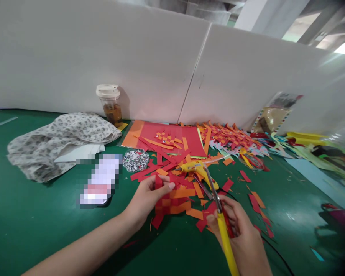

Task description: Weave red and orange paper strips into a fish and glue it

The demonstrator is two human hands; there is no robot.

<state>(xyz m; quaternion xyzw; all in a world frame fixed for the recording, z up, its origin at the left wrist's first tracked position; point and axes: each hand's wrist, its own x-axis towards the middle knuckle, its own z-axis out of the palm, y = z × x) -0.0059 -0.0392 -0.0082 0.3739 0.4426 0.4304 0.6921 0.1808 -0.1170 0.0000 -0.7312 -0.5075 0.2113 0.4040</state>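
My left hand pinches the left edge of a woven red and orange paper piece lying on the green table, thumb on top. My right hand is closed round the yellow and red handles of scissors, whose metal blades point up and away toward the woven piece and seem slightly apart. A yellow glue gun lies just beyond the blades among loose red and orange paper strips.
Red and orange paper sheets and finished woven pieces lie at the back. A round box of googly eyes, a lidded cup, a patterned cloth and a white partition wall surround them. Coloured paper is piled at right.
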